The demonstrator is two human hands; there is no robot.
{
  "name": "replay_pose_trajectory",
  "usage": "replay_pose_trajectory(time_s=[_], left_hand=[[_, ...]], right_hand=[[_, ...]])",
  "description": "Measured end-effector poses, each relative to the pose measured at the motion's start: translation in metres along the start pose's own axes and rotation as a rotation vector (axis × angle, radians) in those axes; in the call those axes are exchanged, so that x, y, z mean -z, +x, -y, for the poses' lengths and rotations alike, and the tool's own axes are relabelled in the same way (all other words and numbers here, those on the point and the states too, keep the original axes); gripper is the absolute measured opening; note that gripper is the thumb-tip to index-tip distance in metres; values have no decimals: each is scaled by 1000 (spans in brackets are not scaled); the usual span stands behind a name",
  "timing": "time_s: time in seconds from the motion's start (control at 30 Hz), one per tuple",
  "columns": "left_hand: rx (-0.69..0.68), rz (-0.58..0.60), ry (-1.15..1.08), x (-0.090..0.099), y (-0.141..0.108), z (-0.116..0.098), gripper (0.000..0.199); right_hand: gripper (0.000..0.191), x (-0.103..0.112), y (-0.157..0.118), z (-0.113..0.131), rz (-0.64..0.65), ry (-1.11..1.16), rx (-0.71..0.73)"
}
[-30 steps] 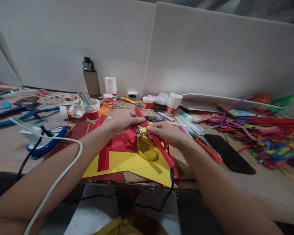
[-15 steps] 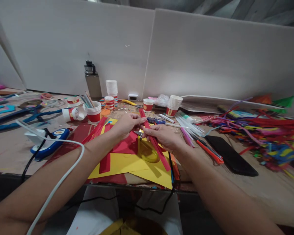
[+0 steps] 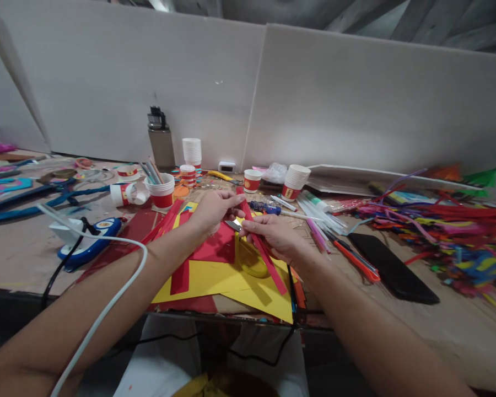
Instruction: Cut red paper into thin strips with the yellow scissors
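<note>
A long red paper strip (image 3: 268,264) slants across the middle of the table, held between both my hands. My left hand (image 3: 218,210) pinches it near its far end. Lower down, the fingers of my right hand (image 3: 271,234) are closed on the same strip. Beneath it lies a pair of scissors with yellow handles (image 3: 250,260), its blades partly showing between my hands. Yellow paper sheets (image 3: 204,278) and a piece of red paper (image 3: 217,248) lie below. Another red strip (image 3: 180,278) rests to the left, partly under my left forearm.
White-and-red paper cups (image 3: 161,193) and a bottle (image 3: 161,146) stand toward the back. At left, a white cable (image 3: 124,292) crosses above my left forearm from a blue power strip (image 3: 91,245). To the right lie an orange cutter (image 3: 355,259), a black phone (image 3: 392,270) and colourful strips (image 3: 450,231).
The view has tilted up slightly, so the table sits lower in it. The red strip looks narrower, as if turned a little. Both hands keep their grip on it.
</note>
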State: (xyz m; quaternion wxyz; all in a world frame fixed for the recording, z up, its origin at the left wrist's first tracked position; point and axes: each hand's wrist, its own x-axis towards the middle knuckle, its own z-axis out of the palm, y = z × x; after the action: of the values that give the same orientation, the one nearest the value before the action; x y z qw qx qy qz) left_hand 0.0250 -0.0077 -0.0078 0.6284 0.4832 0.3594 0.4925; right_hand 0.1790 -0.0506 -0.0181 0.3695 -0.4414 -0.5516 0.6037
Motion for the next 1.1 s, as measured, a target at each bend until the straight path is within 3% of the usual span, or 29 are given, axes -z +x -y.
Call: replay_pose_trajectory(time_s=[1.1], left_hand=[[-45, -37, -119, 0, 0, -1, 26]], right_hand=[[31, -2, 1, -1, 70, 63, -28]])
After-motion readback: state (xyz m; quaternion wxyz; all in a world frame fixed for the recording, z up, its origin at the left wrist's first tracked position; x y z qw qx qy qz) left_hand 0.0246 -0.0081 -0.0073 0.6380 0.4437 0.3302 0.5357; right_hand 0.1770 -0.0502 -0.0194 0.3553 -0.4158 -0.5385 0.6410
